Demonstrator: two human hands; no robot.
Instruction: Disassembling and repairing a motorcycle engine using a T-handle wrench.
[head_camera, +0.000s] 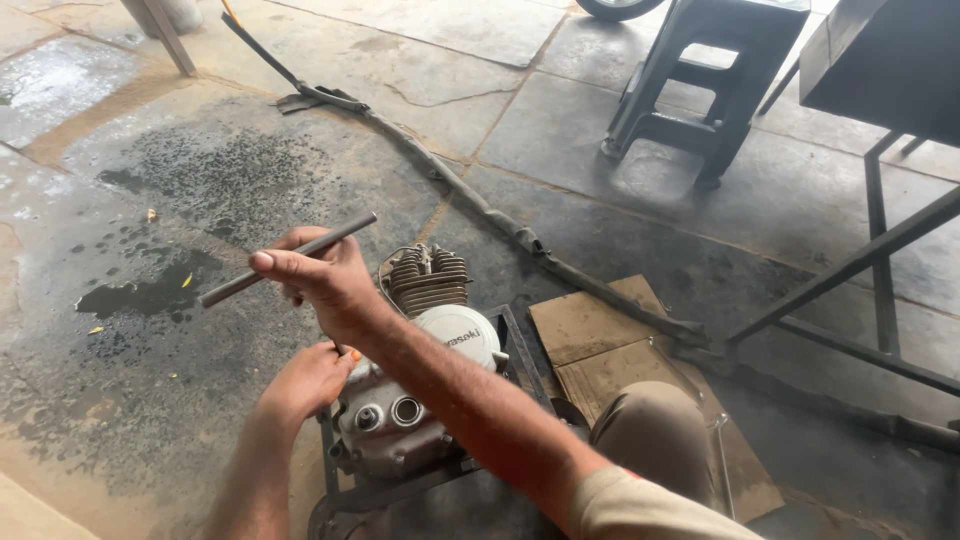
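Above the grey finned metal motorcycle engine (420, 370) on its dark frame, the right hand (325, 275) closes around a thin grey metal rod (288, 258), while the left hand (310, 380) presses, fingers bent, against the engine's left side, so the rod may slip and strike those fingers.

a grey metal rod (288, 259) is held tilted, its far end raised to the right. below it a dirty silver engine (420, 375) with cooling fins sits in a dark metal stand.

Right hand (322, 272) raised, grip closed, forearm crossing above lowered left hand (310, 378), fingers curled downward
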